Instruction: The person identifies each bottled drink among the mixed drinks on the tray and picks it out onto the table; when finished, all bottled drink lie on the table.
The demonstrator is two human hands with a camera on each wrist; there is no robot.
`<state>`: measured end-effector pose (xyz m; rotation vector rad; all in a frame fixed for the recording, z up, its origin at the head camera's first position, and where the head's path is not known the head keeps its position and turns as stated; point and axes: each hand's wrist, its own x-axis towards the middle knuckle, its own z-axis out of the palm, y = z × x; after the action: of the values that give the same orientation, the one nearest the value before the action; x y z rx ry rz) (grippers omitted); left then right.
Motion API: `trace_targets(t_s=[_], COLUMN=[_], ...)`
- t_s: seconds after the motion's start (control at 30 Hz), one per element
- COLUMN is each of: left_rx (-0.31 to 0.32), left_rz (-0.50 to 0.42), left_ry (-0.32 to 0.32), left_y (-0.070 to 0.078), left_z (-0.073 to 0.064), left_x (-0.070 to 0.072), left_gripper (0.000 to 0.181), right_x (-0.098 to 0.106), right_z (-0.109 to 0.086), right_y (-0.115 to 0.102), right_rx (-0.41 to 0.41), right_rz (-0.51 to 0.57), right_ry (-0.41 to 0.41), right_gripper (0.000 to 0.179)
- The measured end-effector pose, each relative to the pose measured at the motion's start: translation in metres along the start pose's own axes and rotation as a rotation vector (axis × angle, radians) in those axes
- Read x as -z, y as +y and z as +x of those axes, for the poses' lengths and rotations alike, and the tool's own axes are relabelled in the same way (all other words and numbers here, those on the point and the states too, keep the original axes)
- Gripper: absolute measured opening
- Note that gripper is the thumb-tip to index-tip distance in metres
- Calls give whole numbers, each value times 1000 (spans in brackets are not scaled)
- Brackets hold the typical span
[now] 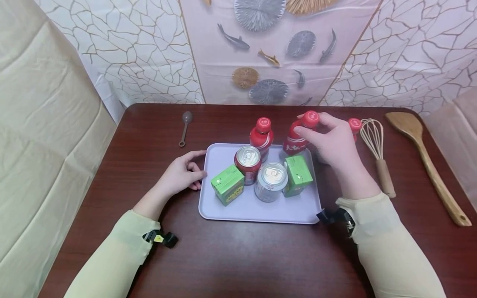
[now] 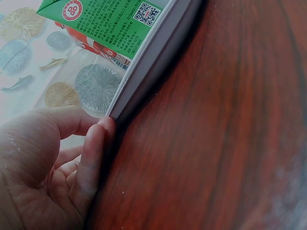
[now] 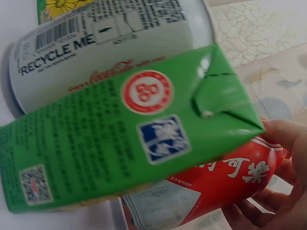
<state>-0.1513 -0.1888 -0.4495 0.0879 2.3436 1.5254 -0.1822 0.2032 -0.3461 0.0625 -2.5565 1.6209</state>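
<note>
My left hand (image 1: 182,176) holds the left rim of a pale lilac tray (image 1: 223,213), its fingertips on the edge in the left wrist view. My right hand (image 1: 333,142) grips a red cola bottle (image 1: 294,138) below its cap, at the tray's back right corner. The bottle leans a little; whether its base touches the tray cannot be seen. Another red bottle (image 1: 261,138) stands at the tray's back. On the tray are a red can (image 1: 247,165), a silver-white can (image 1: 271,184), a left green carton (image 1: 228,184) and a right green carton (image 1: 297,176).
Beyond my right hand a third red-capped bottle (image 1: 355,124) is mostly hidden. A whisk (image 1: 380,161) and a wooden spatula (image 1: 425,153) lie on the right. A small spoon (image 1: 184,128) lies back left on the brown table (image 1: 223,265). Patterned cloth hangs behind.
</note>
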Motion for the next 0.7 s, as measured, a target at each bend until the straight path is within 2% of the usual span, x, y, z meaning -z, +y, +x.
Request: trace_targets(t_s=[0.2, 0.53, 0.7], left_rx=[-7, -9, 1], left_rz=[3, 7, 1], left_ry=[-8, -8, 0], left_y=[-1, -1, -1], left_z=[1, 1, 2], left_x=[0, -1, -2], left_gripper=[66, 67, 67], right_x=[10, 21, 21], right_z=[-1, -11, -15], right_y=[-4, -5, -3], right_rx=[-45, -25, -15], right_rz=[0, -67, -89], right_ry=[15, 18, 18], right_gripper=[44, 43, 43])
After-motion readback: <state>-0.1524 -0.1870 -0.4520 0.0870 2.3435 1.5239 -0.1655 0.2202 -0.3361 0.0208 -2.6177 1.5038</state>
